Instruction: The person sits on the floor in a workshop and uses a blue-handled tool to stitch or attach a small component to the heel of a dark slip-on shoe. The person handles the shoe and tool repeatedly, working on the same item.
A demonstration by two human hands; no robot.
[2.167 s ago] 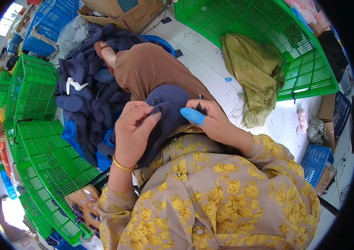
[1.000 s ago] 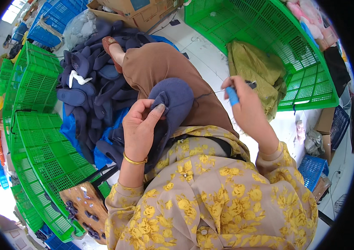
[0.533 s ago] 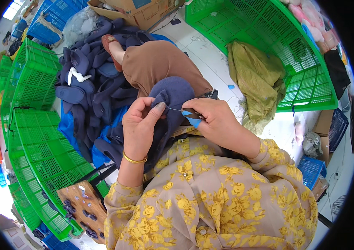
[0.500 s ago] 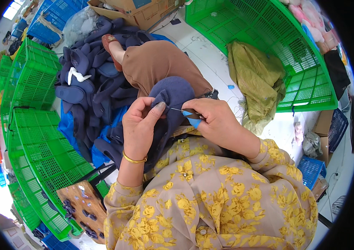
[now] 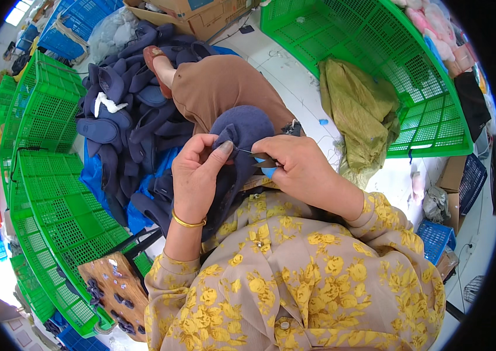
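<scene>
A navy felt slipper rests over my knee. My left hand is closed on it, pinching a small navy bow against its edge between thumb and fingers. In my right hand, thumb and forefinger hold a thin needle whose far end meets the slipper beside my left thumb. A dark-bladed cutting tool with blue on it, apparently thread snips, is tucked in the same hand. How deep the needle sits in the cloth cannot be made out.
A heap of navy slippers lies on blue sheeting at the left. Green crates stand beside it. Small navy bows sit on a wooden board at lower left. An olive cloth sack leans by another green crate at the right.
My right hand has come slightly closer to my left, and less of the needle shows. The snips have turned a little in my right hand. My left hand keeps its pinch.
</scene>
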